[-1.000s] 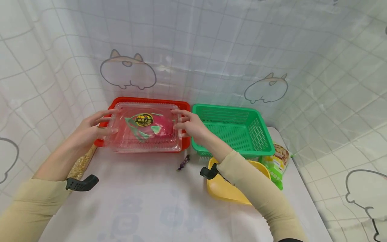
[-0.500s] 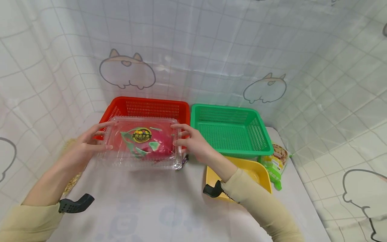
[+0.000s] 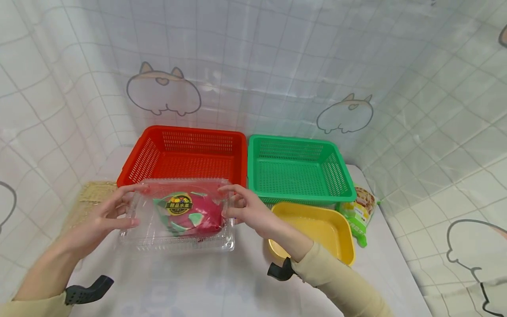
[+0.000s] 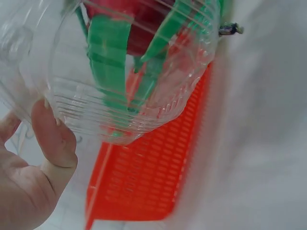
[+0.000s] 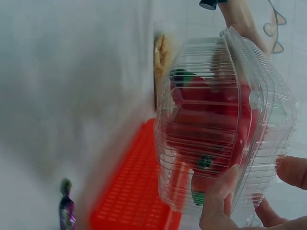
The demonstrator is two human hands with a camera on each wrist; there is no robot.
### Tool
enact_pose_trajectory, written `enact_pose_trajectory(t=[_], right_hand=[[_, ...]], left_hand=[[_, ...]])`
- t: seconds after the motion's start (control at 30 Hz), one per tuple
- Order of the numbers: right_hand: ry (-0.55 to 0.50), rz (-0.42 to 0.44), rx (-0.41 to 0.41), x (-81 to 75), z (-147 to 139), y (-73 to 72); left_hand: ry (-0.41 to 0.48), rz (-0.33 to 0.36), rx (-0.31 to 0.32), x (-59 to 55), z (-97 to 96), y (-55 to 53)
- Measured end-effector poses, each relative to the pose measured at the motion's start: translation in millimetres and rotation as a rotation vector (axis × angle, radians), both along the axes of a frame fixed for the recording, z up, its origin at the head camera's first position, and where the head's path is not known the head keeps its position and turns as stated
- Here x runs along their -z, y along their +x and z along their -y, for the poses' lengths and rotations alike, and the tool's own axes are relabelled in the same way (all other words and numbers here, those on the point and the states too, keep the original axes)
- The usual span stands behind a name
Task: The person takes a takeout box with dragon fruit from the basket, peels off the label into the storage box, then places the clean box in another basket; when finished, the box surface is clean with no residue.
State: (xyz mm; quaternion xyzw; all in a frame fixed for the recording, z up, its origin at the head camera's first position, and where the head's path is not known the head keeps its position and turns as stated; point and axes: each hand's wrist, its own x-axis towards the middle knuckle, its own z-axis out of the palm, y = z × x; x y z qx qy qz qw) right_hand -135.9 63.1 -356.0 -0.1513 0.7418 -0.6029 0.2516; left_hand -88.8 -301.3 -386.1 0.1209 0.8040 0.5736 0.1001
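Observation:
A clear plastic clamshell fruit box (image 3: 146,233) hangs above the white table, held at both ends. Inside lies a dragon fruit (image 3: 207,215) with green scales, under a round black and gold label (image 3: 178,204) on the lid. My left hand (image 3: 112,215) grips the left end; in the left wrist view its thumb (image 4: 50,132) presses the ridged wall. At the right end my right hand (image 3: 253,212) pinches the box, and the right wrist view shows the thumb (image 5: 220,191) on its side. The undersides of most fingers are hidden by the box.
Behind the box stands a red basket (image 3: 198,166), with a green basket (image 3: 293,176) to its right. A yellow tray (image 3: 317,229) sits below my right forearm. At far right lies a green snack bag (image 3: 358,211); a bag of grains (image 3: 89,198) lies left. A small purple-wrapped candy (image 5: 67,206) is on the table.
Both hands have brought the clamshell box from over the red basket toward the body. The basket's inside now shows behind it.

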Motion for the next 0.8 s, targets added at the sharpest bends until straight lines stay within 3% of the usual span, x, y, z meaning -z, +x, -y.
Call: enact_pose_trajectory(t=[0.2, 0.53, 0.8], right_hand=[[0.032, 0.014, 0.021, 16.9, 0.1, 9.0], [0.033, 0.038, 0.039, 42.3, 1.3, 13.5], [0.044, 0.054, 0.051, 58.5, 5.8, 17.7]], left_hand=[[0.018, -0.051, 0.007, 12.1, -4.4, 9.7], [0.066, -0.089, 0.024, 39.9, -4.8, 10.0], [-0.016, -0.003, -0.022, 59.0, -2.3, 11.1]])
